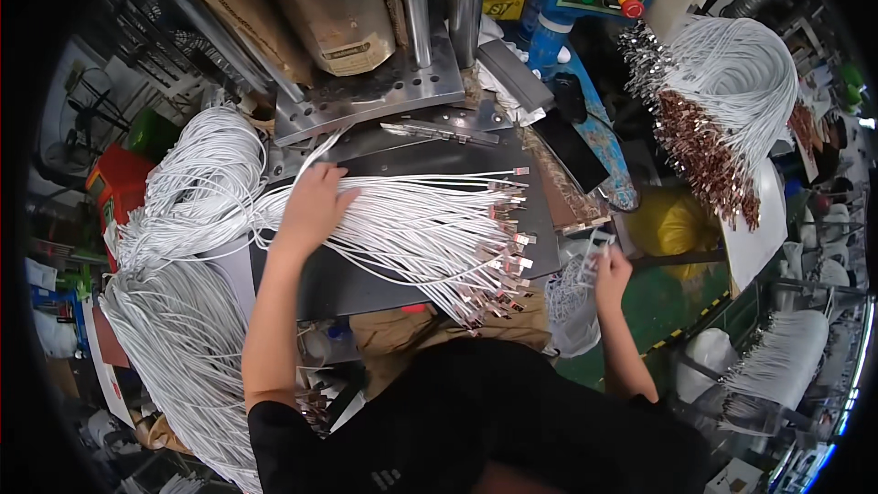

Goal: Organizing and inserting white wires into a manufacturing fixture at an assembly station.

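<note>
- While your left hand [315, 206] lies at nine o'clock over the bundle of thin white cables [412, 215], its fingers are loosely curved and partly open; whether they grip any strands underneath, you cannot tell from here.
- Your right hand [613, 270], between three and four o'clock, is apart from the bundle, fingers drawn in toward the thumb. Something small and pale shows by its fingertips, too small to say whether it is held.
- The bundle lies across the centre on the flat black worktop [320, 293], its small reddish-brown and silvery end connectors [517, 263] fanned out from three to five o'clock.
- Keep the left palm light but steady near the gathered part, I'd judge, so the strands stay together without being kinked.
- One strand bows across the others toward four o'clock; lift it free gently rather than pulling, since the connectors could snag each other.
- Mind the long silver metal tool [439, 133] at twelve o'clock; loose strands might catch it.
- Watch the clear plastic bag [572, 311] at four o'clock, near your right hand, and the flat black rectangular phone-like object [572, 151] at two.
</note>
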Demonstrator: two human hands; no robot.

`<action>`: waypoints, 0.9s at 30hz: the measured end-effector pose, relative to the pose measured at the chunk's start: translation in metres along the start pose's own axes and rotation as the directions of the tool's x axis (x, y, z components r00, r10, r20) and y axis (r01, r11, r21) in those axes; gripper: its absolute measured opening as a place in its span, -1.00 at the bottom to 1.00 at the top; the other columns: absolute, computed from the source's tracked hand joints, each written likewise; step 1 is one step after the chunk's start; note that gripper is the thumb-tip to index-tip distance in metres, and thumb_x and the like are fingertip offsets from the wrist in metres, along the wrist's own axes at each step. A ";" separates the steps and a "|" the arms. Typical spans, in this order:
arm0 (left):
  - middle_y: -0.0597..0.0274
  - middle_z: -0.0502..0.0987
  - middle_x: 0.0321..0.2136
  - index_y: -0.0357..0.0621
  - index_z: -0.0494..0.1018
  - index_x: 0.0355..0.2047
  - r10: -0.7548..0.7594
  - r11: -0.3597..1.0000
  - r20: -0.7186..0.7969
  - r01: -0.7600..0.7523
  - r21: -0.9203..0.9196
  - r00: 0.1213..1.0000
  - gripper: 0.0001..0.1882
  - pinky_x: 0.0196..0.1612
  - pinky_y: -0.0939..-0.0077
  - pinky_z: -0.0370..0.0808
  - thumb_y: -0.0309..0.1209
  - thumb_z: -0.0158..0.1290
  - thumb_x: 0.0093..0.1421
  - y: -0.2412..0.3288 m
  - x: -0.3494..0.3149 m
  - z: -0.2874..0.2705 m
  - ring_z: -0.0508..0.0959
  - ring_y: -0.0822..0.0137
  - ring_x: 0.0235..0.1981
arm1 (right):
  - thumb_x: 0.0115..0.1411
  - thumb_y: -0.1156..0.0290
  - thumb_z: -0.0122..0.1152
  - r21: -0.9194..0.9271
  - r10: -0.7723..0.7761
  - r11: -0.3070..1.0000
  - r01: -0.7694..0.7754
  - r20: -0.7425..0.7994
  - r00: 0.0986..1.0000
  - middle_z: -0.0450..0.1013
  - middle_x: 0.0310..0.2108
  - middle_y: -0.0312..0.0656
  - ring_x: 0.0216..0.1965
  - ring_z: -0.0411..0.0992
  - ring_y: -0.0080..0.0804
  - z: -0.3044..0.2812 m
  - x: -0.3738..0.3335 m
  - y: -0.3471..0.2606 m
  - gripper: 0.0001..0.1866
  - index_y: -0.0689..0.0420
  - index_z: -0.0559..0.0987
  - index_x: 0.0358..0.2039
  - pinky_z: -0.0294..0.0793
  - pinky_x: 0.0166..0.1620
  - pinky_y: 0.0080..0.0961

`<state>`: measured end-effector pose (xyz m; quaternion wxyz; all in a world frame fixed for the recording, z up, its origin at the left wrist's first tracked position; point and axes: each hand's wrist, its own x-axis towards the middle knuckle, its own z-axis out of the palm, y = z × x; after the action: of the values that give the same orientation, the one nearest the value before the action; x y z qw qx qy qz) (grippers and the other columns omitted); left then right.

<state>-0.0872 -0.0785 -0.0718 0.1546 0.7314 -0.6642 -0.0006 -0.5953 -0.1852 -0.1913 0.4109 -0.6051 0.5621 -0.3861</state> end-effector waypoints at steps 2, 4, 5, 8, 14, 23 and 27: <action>-0.06 0.55 -0.16 -0.31 0.51 -0.11 -0.016 1.000 0.155 0.016 0.003 0.988 -0.65 0.05 0.17 0.41 -0.23 0.11 0.30 -0.002 0.011 -0.015 0.51 -0.02 -0.04 | 0.32 0.32 0.09 -0.385 0.354 0.875 -0.293 0.097 0.930 0.55 -0.39 0.01 -0.43 0.50 -0.28 -0.028 -0.023 0.122 -0.73 0.27 0.62 -0.20 0.45 -0.34 -0.38; -0.05 0.56 -0.23 -0.31 0.52 -0.16 0.006 1.000 0.227 -0.005 -0.005 0.974 -0.68 -0.01 0.19 0.43 -0.25 0.10 0.30 -0.006 0.024 -0.023 0.53 0.01 -0.10 | 0.32 0.21 0.12 -0.813 -0.004 0.569 0.120 0.144 0.990 0.58 -0.31 0.12 -0.35 0.54 -0.03 -0.054 -0.083 0.274 -0.66 0.24 0.63 -0.16 0.46 -0.26 -0.22; -0.02 0.56 -0.28 -0.30 0.52 -0.19 -0.003 0.984 0.207 0.039 -0.171 0.978 -0.71 -0.06 0.21 0.43 -0.26 0.11 0.30 -0.015 0.028 -0.025 0.53 0.05 -0.15 | 0.32 0.21 0.12 -0.815 -0.005 0.567 0.115 0.136 0.991 0.58 -0.31 0.12 -0.35 0.54 -0.03 -0.065 -0.091 0.314 -0.66 0.24 0.63 -0.16 0.46 -0.26 -0.22; 0.04 0.55 -0.38 -0.28 0.52 -0.26 -0.061 0.883 0.182 0.138 -0.450 0.981 -0.74 -0.16 0.26 0.42 -0.28 0.11 0.29 -0.026 0.017 -0.042 0.53 0.14 -0.26 | 0.34 0.23 0.12 -0.578 0.177 0.801 -0.153 -0.015 0.984 0.55 -0.29 0.15 -0.32 0.50 0.08 -0.037 -0.099 0.228 -0.68 0.26 0.60 -0.18 0.47 -0.19 -0.20; 0.11 0.57 -0.44 -0.25 0.53 -0.24 -0.072 0.915 0.309 0.185 -0.358 0.948 -0.60 -0.28 0.32 0.43 -0.12 0.22 0.20 0.043 0.021 -0.037 0.53 0.19 -0.40 | 0.26 0.51 0.13 -0.101 -0.453 0.888 0.449 -0.024 0.891 0.49 -0.30 -0.16 -0.28 0.46 -0.45 0.049 0.004 -0.093 -0.83 0.25 0.57 -0.16 0.45 -0.15 -0.53; -0.07 0.59 -0.35 -0.23 0.55 -0.17 -0.061 0.636 0.202 0.194 -0.747 0.978 -0.71 -0.18 0.23 0.49 -0.25 0.11 0.28 0.057 0.017 -0.049 0.59 -0.01 -0.29 | 0.05 0.25 0.37 -0.320 -0.439 0.390 0.863 0.759 0.480 0.47 -0.04 -0.02 0.07 0.42 -0.11 0.146 0.067 -0.279 -0.43 0.12 0.50 0.09 0.49 -0.03 -0.19; -0.08 0.56 -0.38 -0.26 0.55 -0.24 -0.060 0.868 0.097 0.100 -0.486 0.993 -0.80 -0.20 0.23 0.47 -0.37 0.05 0.30 0.020 -0.008 -0.014 0.56 -0.03 -0.32 | 0.14 0.27 0.29 -0.324 -0.456 0.178 0.929 0.810 0.369 0.52 -0.16 -0.08 -0.08 0.50 -0.12 0.169 0.080 -0.272 -0.57 0.12 0.53 0.01 0.51 -0.09 -0.19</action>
<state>-0.1041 -0.0690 -0.0553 0.3085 0.6946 -0.6169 -0.2043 -0.3339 -0.2458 0.0008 0.0111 -0.9858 0.1531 -0.0683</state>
